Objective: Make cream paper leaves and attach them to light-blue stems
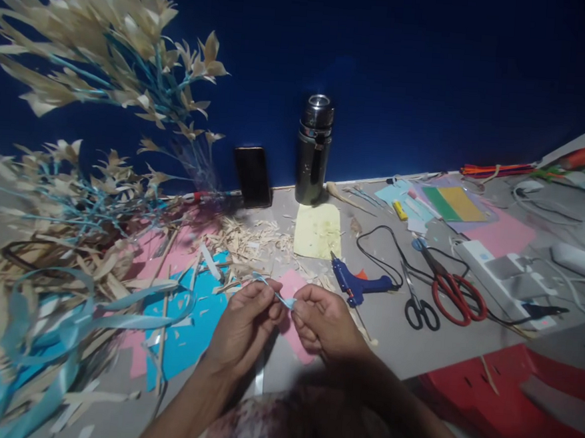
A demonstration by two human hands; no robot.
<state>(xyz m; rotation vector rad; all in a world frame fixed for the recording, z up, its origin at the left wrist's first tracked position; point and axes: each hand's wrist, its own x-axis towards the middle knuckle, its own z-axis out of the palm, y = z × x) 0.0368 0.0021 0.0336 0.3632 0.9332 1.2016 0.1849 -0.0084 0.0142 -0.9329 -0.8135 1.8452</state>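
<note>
Close together above the table, my left hand (250, 313) and my right hand (321, 320) both pinch a thin light-blue wrapped stem (281, 298). Its tip sticks out past my left fingers. On the right side, a wider bit of light blue, perhaps ribbon, shows at my right fingertips. A pink paper piece (295, 282) lies beneath my hands. To the left, a blue sheet (189, 332) is scattered with scraps. Loops of light-blue ribbon (140, 322) spread over dry husk strips. A blue glue gun (361, 284) lies just beyond my right hand.
Black-handled scissors (422, 313) and red-handled scissors (460, 297) lie right, by a white power strip (501, 280). A thermos (314, 150) and a phone (253, 176) stand against the blue wall. Husk flowers (128, 54) rise at left. A red chair (505, 394) is lower right.
</note>
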